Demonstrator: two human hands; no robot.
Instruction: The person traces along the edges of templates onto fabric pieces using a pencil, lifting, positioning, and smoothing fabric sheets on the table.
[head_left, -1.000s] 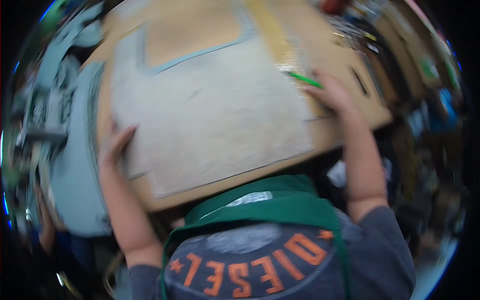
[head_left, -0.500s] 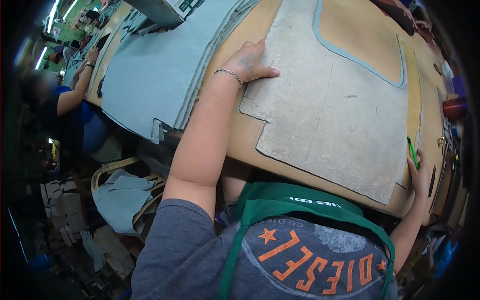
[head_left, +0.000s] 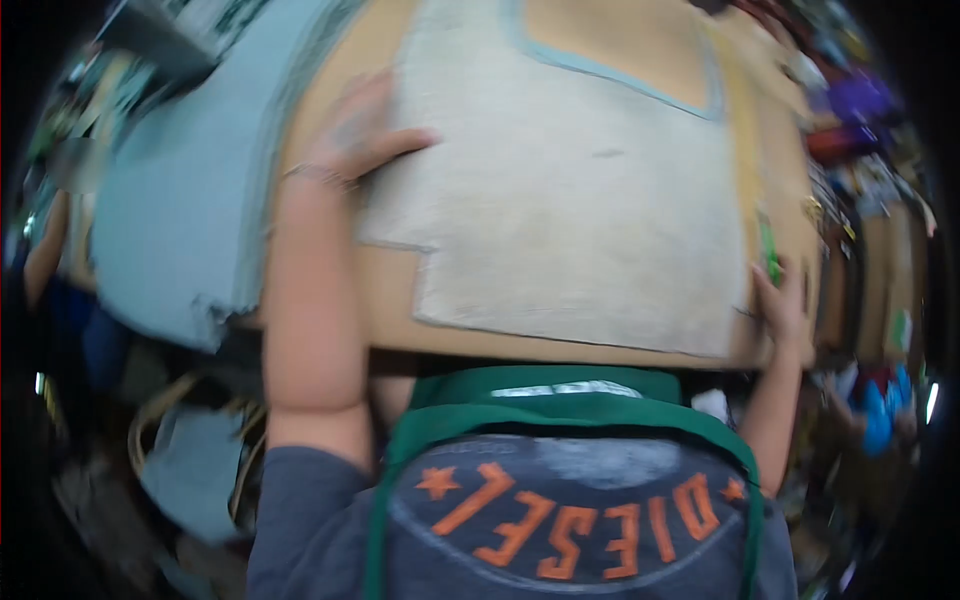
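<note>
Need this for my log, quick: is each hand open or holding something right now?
Left hand: open, at the left edge of the pale sheet.
Right hand: holding a slim green tool.

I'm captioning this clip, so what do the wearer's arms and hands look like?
The left arm leaves a short dark grey sleeve. A thin bracelet circles its wrist, and the gloveless left hand has a faint, blurred mark on its back. The right hand is gloveless too, with no bracelet visible.

Left fingers (head_left: 400, 143) rest on a pale sheet (head_left: 590, 220); right fingers (head_left: 768, 291) hold a green pen (head_left: 768, 245).
</note>
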